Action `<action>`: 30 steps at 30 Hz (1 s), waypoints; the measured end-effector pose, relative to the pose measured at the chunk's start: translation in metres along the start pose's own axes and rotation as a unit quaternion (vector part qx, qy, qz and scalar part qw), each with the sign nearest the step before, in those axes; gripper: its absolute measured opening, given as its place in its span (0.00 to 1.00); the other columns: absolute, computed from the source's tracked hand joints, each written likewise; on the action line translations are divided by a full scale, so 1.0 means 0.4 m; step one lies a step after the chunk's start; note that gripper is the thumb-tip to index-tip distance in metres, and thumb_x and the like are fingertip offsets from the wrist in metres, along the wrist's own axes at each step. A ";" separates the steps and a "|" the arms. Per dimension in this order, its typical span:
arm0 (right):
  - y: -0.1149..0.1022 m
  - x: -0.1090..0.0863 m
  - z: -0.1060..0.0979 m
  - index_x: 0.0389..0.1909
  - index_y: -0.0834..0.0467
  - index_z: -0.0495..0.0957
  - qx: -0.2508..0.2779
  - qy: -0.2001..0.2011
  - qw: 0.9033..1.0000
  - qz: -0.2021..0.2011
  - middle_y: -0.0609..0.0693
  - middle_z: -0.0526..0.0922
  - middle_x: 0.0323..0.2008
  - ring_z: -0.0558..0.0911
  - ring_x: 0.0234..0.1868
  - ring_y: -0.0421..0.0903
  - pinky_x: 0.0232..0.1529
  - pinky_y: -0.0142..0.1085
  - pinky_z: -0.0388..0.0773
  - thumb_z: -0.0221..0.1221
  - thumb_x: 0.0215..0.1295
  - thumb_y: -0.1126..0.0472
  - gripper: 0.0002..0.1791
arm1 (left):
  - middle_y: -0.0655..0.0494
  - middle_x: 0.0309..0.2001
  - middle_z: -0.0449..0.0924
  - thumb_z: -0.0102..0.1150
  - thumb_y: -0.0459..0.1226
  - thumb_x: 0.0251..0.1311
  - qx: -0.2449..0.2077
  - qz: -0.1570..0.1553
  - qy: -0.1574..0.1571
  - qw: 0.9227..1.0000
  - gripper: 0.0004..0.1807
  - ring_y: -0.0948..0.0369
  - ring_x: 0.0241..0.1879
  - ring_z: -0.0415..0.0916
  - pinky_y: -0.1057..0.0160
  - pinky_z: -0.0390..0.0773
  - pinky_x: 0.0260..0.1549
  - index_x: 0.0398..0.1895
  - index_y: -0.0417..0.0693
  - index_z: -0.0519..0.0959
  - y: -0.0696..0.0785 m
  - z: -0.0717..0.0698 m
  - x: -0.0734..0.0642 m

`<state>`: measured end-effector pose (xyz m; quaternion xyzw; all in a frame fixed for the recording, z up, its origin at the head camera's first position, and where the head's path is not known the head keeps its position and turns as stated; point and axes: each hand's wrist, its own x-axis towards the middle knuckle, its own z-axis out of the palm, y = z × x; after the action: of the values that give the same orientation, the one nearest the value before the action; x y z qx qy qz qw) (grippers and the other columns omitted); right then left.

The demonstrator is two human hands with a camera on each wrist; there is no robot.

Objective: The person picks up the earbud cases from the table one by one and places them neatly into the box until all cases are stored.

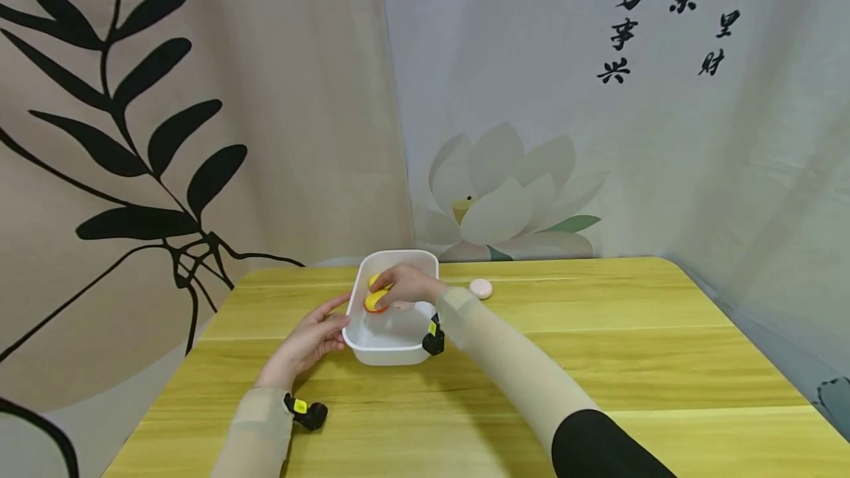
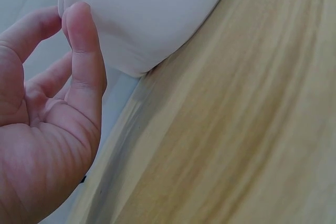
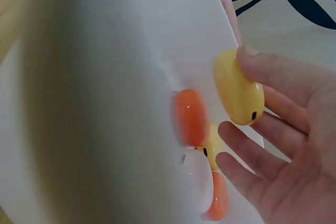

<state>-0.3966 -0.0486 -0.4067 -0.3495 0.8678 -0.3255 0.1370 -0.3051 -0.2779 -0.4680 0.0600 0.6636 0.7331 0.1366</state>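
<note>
A white plastic bin (image 1: 392, 355) stands on the table. My left hand (image 1: 312, 338) holds its left side near the front corner, thumb at the rim and fingers along the outer wall. Inside the bin my right hand (image 1: 408, 285) pinches a yellow egg-shaped toy (image 3: 233, 85) with a small black mark, between thumb and fingers. Next to it in the right wrist view lie an orange rounded piece (image 3: 191, 119), another yellow toy (image 3: 212, 142), a pale pink one (image 3: 199, 182) and a second orange piece (image 3: 219, 200). The right forearm blurs across much of that view.
A pale pink rounded piece (image 1: 481, 288) lies on the wooden table (image 1: 598, 360), right of the bin. Behind the table hangs a curtain (image 1: 319, 131) printed with leaves, a lotus and writing. Both wrists carry small black cameras.
</note>
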 end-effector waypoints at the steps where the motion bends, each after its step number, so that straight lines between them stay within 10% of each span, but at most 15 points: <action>1: 0.000 0.000 0.000 0.49 0.55 0.84 0.003 -0.002 1.000 -0.001 0.45 0.84 0.47 0.79 0.51 0.40 0.54 0.29 0.72 0.71 0.55 0.57 0.19 | 0.48 0.38 0.76 0.52 0.33 0.70 0.000 0.000 -0.001 1.000 0.35 0.64 0.26 0.75 0.70 0.78 0.27 0.76 0.45 0.50 0.000 0.000 0.000; 30: 0.011 -0.008 0.012 0.51 0.61 0.82 0.015 -0.049 0.999 0.012 0.46 0.85 0.45 0.79 0.39 0.37 0.43 0.30 0.77 0.69 0.57 0.59 0.20 | 0.47 0.39 0.76 0.52 0.33 0.69 -0.003 -0.004 -0.003 1.000 0.36 0.64 0.26 0.75 0.69 0.79 0.26 0.76 0.44 0.49 0.003 0.002 0.000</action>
<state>-0.3944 -0.0465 -0.4132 -0.3521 0.8594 -0.3192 0.1884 -0.3049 -0.2773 -0.4667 0.0587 0.6614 0.7342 0.1418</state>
